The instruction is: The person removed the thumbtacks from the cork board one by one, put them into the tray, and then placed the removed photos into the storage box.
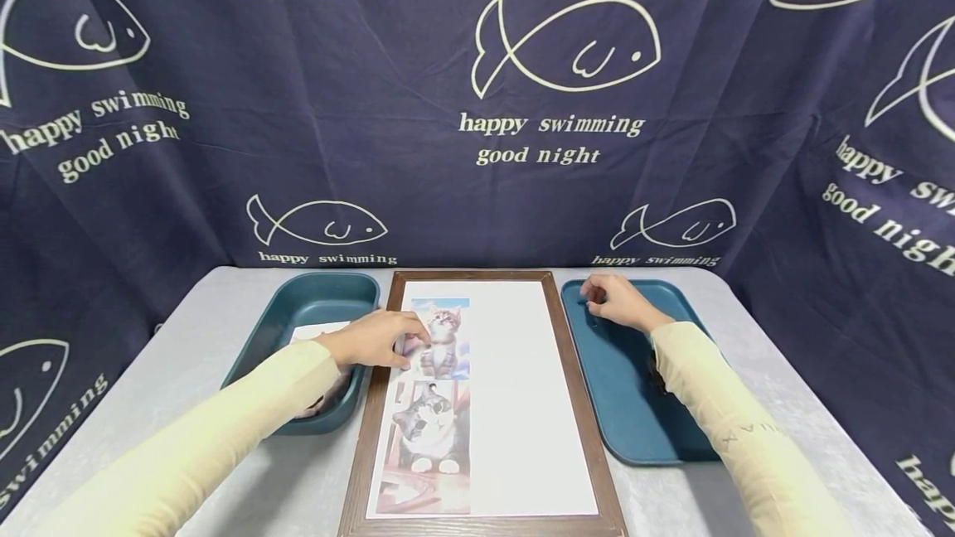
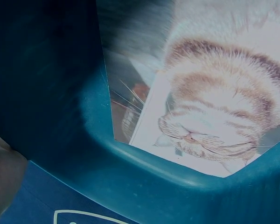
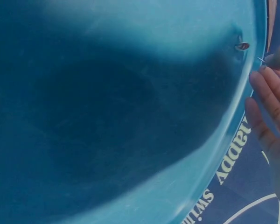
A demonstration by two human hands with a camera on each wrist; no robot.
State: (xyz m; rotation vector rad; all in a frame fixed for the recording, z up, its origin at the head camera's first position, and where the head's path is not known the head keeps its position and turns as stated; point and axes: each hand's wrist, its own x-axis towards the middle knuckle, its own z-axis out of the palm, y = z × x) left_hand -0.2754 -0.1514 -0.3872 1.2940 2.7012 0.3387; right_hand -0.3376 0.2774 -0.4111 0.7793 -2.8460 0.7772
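Pin [image 3: 261, 60] in the right hand's pinch, left hand at the kitten picture

Over by the far left corner of the blue tray [image 1: 627, 413], the right hand [image 1: 618, 302] is pinching this thin, shiny pin between thumb and fingertip; only its tip is showing. Just beside it, a small metal piece [image 3: 242, 46] is lying on the tray near the rim. Small dark items [image 1: 656, 374] are peeking out from under the forearm.

The left hand [image 1: 379, 340] is reaching over the framed board [image 1: 531, 404], its grip loose, thumb and fingers parted at the left edge of the kitten picture [image 1: 448, 348]; whether they are pressing on it I cannot tell. Below that, a grey-and-white cat picture [image 1: 429, 446] is lying on the same white surface, whose right side is staying bare.

Left of the board, a loose cat picture [image 2: 210, 107] is resting in a deep blue bin [image 1: 332, 309]. Everything is sitting on a pale table [image 1: 196, 336], and a navy fish-print cloth [image 1: 440, 189] is hanging behind.
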